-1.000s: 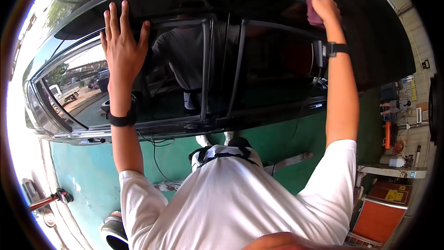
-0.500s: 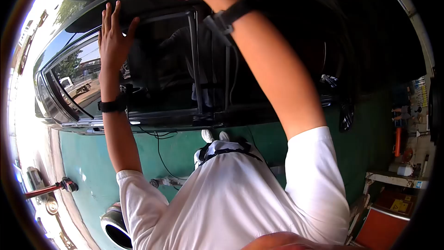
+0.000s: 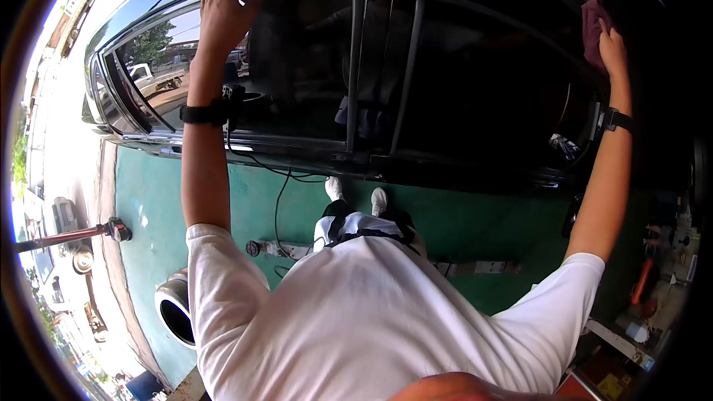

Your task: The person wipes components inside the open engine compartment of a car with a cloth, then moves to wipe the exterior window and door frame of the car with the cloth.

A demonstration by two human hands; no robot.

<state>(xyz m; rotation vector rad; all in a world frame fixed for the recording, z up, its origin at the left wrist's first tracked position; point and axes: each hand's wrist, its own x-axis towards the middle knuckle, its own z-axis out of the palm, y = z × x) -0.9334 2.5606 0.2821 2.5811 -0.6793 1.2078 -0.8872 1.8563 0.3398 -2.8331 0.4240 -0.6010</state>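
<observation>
A black car point(image 3: 297, 67) stands side-on in front of me, its dark windows reflecting a street and a white truck. My left hand point(image 3: 225, 7) lies with fingers stretched out against the car's upper side, near the roof edge above the rear windows. Far to the right, my right hand point(image 3: 612, 50) grips a maroon cloth point(image 3: 593, 30) by the front part of the car, close to the windshield side. The cloth looks bunched and hangs along the fingers; whether it presses on the dark surface I cannot tell.
A black cable point(image 3: 276, 208) runs over the green floor point(image 3: 156, 200) by my feet. A tire point(image 3: 175, 310) lies at the lower left, and a red-handled jack point(image 3: 115, 230) is beyond it. A metal beam point(image 3: 475, 267) rests behind me; shelves and tools line the right.
My right hand has swept with the cloth from the roof's top middle to the far right. My left hand stays spread on the car, and the view has shifted.
</observation>
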